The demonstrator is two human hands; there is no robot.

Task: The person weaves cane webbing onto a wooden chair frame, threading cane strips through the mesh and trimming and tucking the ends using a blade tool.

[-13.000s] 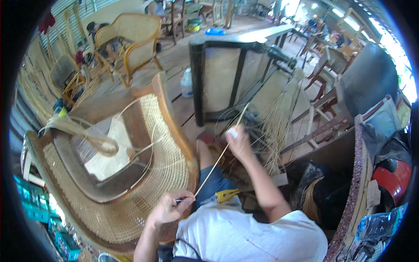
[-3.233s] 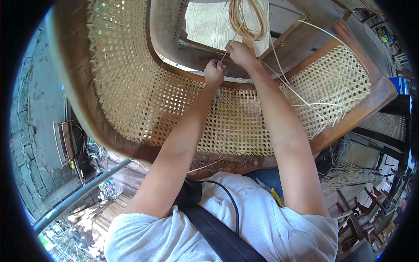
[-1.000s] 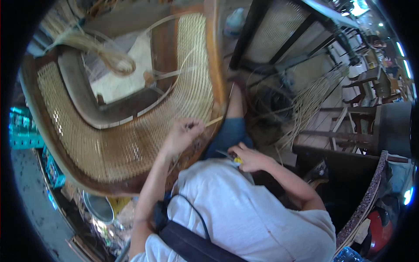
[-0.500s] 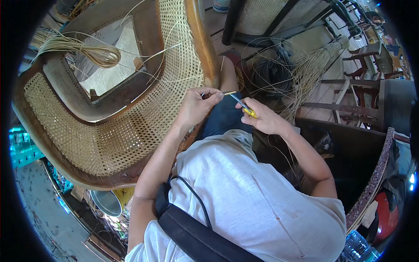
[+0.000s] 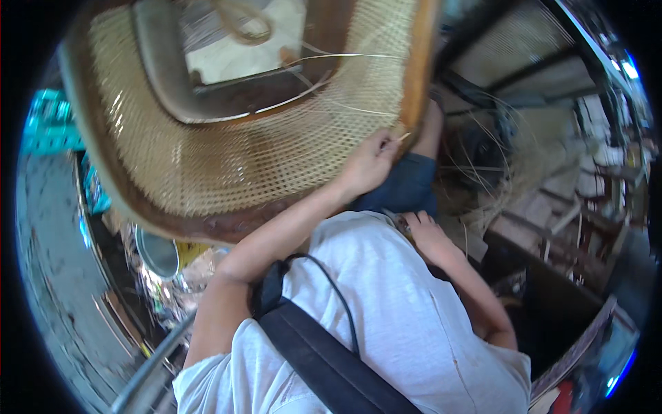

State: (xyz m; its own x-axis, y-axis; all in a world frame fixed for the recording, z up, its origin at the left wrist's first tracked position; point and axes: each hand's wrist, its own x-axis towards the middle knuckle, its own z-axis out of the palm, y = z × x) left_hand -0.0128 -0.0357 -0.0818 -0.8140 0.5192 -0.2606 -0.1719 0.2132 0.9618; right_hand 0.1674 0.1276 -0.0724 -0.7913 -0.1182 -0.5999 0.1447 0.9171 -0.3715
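My left hand (image 5: 372, 162) is closed in a pinch on a thin pale cane strip (image 5: 405, 136), whose short end sticks out past the fingertips. It is beside the orange-brown wooden edge of a large curved chair frame (image 5: 416, 65) covered with woven cane webbing (image 5: 276, 155). Down against my lap, by the dark blue shorts (image 5: 398, 188), lies my right hand (image 5: 431, 238). Its fingers are bent, and something small and blurred is partly hidden under them. No blade shows clearly there.
Loose cane strands (image 5: 345, 55) trail across the chair. A looped cane bundle (image 5: 245, 24) hangs over its opening. More strands (image 5: 510, 179) spread over the floor at right, near other furniture. A grey bucket (image 5: 157, 252) and a turquoise crate (image 5: 52, 117) are at left.
My right hand has dropped from the cane strip to my lap; its yellow-handled cutting tool no longer shows clearly. My left hand keeps the strip, now beside the chair edge. The view has shifted.
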